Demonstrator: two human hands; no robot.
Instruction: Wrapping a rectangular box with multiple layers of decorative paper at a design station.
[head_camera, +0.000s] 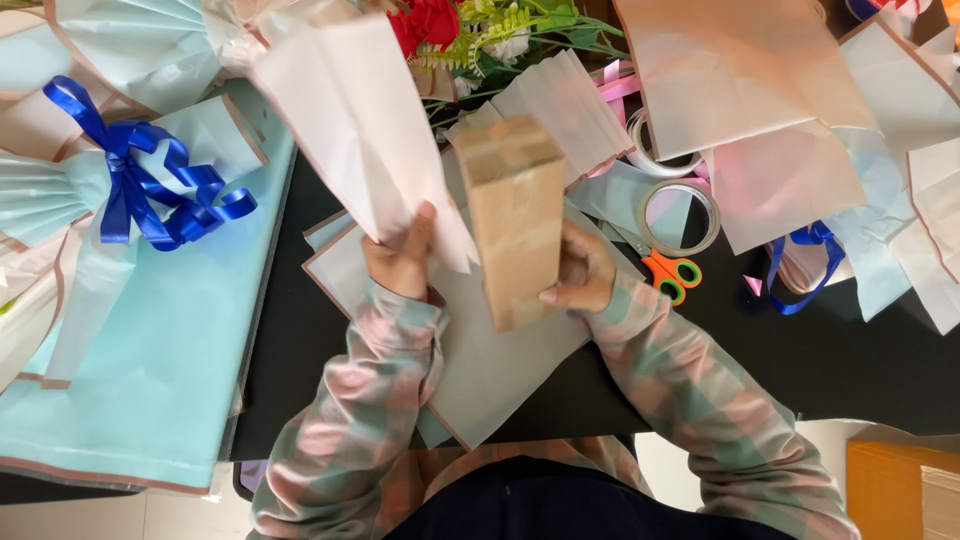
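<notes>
Sleeves: plaid, pink and green, rising from the bottom edge toward mid-frame.
Left hand (402, 258): centre-left of the frame, fingers closed around the lower edge of a pale pink paper sheet (355, 110), thumb pressed on its front; the sheet fans up toward the top.
Right hand (580, 270): just right of centre, fingers curled round the side of a tan folded paper (512, 215) held upright, pleats showing at its top end.
Table (800, 350): black, with a grey sheet (490, 375) lying under both hands.
Right side: orange scissors (668, 272) beside a tape roll (680, 215).
Left side: blue bow (140, 180) on light blue wrapping.
Top centre: red flowers (425, 20).
</notes>
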